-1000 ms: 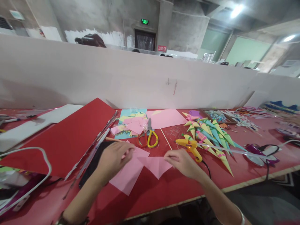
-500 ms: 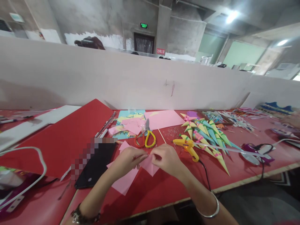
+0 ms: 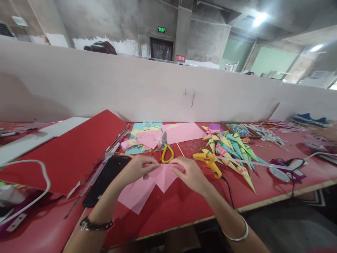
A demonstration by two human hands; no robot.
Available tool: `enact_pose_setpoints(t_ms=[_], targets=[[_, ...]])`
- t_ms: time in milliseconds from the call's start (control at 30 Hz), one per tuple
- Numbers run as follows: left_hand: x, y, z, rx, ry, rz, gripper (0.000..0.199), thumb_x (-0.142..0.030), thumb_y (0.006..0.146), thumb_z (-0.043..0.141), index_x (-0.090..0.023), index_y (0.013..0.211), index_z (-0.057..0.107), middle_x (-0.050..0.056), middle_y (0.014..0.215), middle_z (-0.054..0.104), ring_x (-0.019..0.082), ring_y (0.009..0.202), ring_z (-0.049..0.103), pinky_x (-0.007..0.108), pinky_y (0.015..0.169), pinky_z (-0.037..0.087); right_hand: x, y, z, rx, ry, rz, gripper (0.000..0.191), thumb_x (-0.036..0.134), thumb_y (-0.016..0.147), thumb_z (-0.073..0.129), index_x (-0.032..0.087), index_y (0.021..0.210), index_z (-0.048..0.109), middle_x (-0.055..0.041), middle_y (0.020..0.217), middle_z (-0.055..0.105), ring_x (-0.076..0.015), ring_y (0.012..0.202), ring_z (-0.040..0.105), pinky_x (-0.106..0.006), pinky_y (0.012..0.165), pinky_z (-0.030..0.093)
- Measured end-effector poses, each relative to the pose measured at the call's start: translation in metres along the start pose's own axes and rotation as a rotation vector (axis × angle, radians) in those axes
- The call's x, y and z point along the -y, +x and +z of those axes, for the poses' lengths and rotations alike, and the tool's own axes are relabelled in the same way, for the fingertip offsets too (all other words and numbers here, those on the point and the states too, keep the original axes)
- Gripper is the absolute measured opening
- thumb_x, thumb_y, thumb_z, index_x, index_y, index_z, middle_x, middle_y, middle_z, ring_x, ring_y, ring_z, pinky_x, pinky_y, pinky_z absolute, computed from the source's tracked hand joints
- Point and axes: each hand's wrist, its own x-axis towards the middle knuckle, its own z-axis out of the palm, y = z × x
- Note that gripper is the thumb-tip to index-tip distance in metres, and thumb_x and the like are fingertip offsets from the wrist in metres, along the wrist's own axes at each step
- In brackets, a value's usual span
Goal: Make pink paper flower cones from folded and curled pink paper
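Between my two hands is a creased sheet of pink paper (image 3: pixel 163 179), its lower corner pointing toward me. My left hand (image 3: pixel 138 169) pinches its left edge, and my right hand (image 3: pixel 188 172) pinches the right one. More pink paper (image 3: pixel 137 198) lies flat on the red table under my left hand. Just beyond my fingers are scissors (image 3: pixel 167 153) with one yellow and one red handle, partly hidden by the hands. A yellow glue gun (image 3: pixel 209 162) rests close to my right hand, with a clear stick projecting from its back.
Folded paper cones (image 3: pixel 237 149) in yellow, green and blue are piled at the right. Paper scraps (image 3: pixel 147 137) lie behind the scissors. A black phone (image 3: pixel 105 179) and a large red board (image 3: pixel 79 151) are at the left. A white partition (image 3: pixel 144 91) stands behind.
My hands have moved apart and the pink paper between them now shows wider, with a centre crease. The view has shifted slightly.
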Motion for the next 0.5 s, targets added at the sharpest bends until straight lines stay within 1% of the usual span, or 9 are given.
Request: enact_pose_setpoints(t_ms=[67,133,167,200,267,333,400,433,500], targets=[[0.007,0.007,0.002,-0.063,-0.132,0.02,0.032,-0.048,0.07,0.055,-0.018,0.075,0.065,-0.004,0.052,0.052,0.009,0.041,0.042,0.019,0.04,0.035,-0.003,0.009,0.007,0.038,0.217,0.094,0.019,0.022,0.081,0.05,0.021,0.093,0.064,-0.0038,0.089,0.066,-0.0181,0.084,0.061,-0.03,0.078,0.046],[0.017,0.012,0.004,-0.128,-0.3,0.081,0.046,-0.057,0.07,0.049,-0.019,0.092,0.064,-0.003,0.054,0.051,0.01,0.044,0.043,0.02,0.042,0.038,-0.01,0.019,0.014,-0.002,0.45,0.189,0.018,0.024,0.077,0.055,0.021,0.093,0.064,-0.0003,0.077,0.064,-0.0157,0.076,0.06,-0.027,0.072,0.046],[0.022,0.015,0.006,-0.151,-0.386,0.11,0.053,-0.06,0.069,0.048,-0.018,0.098,0.062,-0.002,0.056,0.053,0.011,0.047,0.046,0.022,0.046,0.04,-0.014,0.024,0.018,-0.034,0.571,0.235,0.018,0.024,0.076,0.057,0.021,0.092,0.064,0.001,0.072,0.061,-0.0141,0.07,0.058,-0.026,0.068,0.046],[0.027,0.017,0.007,-0.166,-0.442,0.129,0.057,-0.062,0.068,0.051,-0.018,0.102,0.06,0.0,0.06,0.057,0.013,0.052,0.05,0.024,0.051,0.043,-0.018,0.028,0.022,-0.045,0.618,0.251,0.019,0.026,0.077,0.056,0.021,0.093,0.063,0.0018,0.07,0.06,-0.0125,0.066,0.056,-0.024,0.064,0.045],[0.036,0.021,0.01,-0.193,-0.452,0.131,0.058,-0.06,0.064,0.058,-0.018,0.104,0.059,0.005,0.074,0.063,0.019,0.069,0.057,0.028,0.064,0.047,-0.024,0.037,0.03,-0.048,0.673,0.263,0.021,0.029,0.077,0.055,0.022,0.096,0.061,0.0022,0.071,0.058,-0.011,0.062,0.054,-0.023,0.061,0.045],[0.042,0.024,0.013,-0.224,-0.41,0.109,0.057,-0.06,0.063,0.06,-0.018,0.102,0.06,0.007,0.083,0.065,0.023,0.081,0.058,0.032,0.073,0.046,-0.027,0.043,0.036,-0.034,0.699,0.26,0.023,0.033,0.078,0.054,0.023,0.098,0.059,0.0009,0.076,0.059,-0.0109,0.063,0.054,-0.023,0.059,0.045],[0.045,0.026,0.013,-0.241,-0.389,0.088,0.057,-0.062,0.066,0.056,-0.017,0.1,0.06,0.007,0.085,0.066,0.025,0.083,0.058,0.034,0.074,0.047,-0.027,0.046,0.038,-0.014,0.715,0.251,0.026,0.038,0.081,0.051,0.024,0.101,0.059,-0.0015,0.087,0.061,-0.0116,0.066,0.055,-0.024,0.059,0.046],[0.045,0.027,0.012,-0.245,-0.379,0.077,0.058,-0.064,0.067,0.053,-0.016,0.098,0.06,0.008,0.084,0.066,0.025,0.082,0.058,0.035,0.073,0.047,-0.027,0.046,0.038,-0.004,0.717,0.245,0.028,0.04,0.081,0.051,0.024,0.103,0.058,-0.0026,0.094,0.061,-0.0124,0.069,0.056,-0.025,0.062,0.047],[0.04,0.027,0.009,-0.241,-0.352,0.061,0.055,-0.063,0.068,0.051,-0.016,0.095,0.061,0.007,0.082,0.065,0.025,0.081,0.059,0.036,0.072,0.047,-0.025,0.045,0.036,0.028,0.683,0.201,0.035,0.04,0.078,0.057,0.025,0.109,0.056,-0.004,0.109,0.059,-0.0157,0.086,0.057,-0.03,0.074,0.048]])
